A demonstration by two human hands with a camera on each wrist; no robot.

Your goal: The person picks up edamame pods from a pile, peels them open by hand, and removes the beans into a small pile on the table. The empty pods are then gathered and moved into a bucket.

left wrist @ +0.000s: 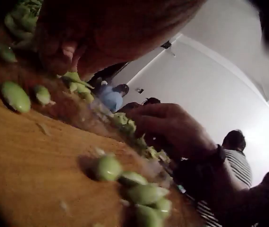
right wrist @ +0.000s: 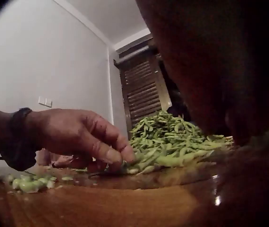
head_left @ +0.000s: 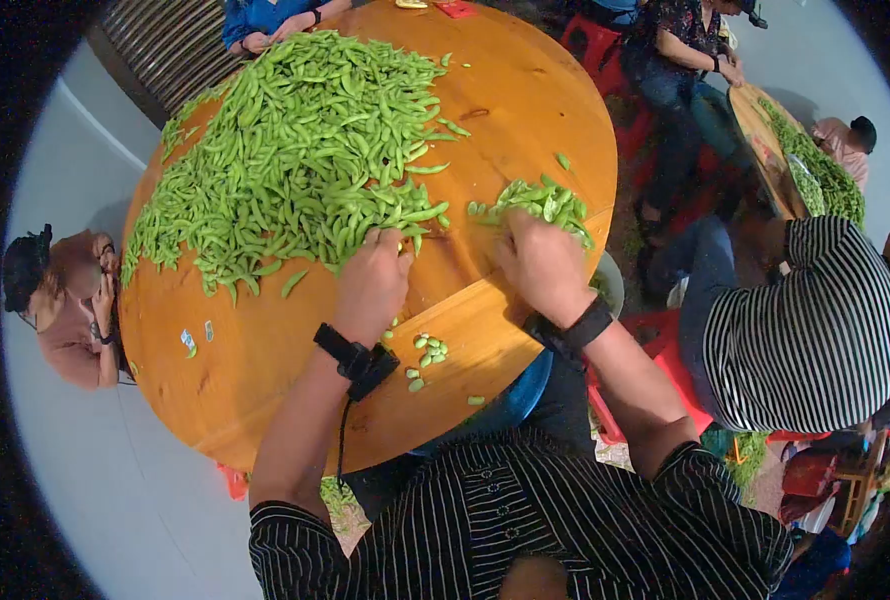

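A large heap of green soybean pods [head_left: 305,150] covers the far left of the round wooden table [head_left: 525,90]. My left hand [head_left: 373,285] is at its near edge. In the right wrist view the left thumb and fingertips [right wrist: 115,158] pinch at a pod there. My right hand [head_left: 545,262] is over a smaller pile of opened pod shells [head_left: 550,205], its fingers bent down toward them in the left wrist view; what they hold is hidden. Shelled green beans [head_left: 430,350] lie near the table's front edge, also close up in the left wrist view [left wrist: 108,168].
A bucket [head_left: 610,280] stands below the table's right edge, and a blue tub [head_left: 505,405] is under the front edge. People sit at the left [head_left: 70,300] and far side [head_left: 275,20]. At the right, a person in stripes [head_left: 815,330] sits near a second table [head_left: 760,145].
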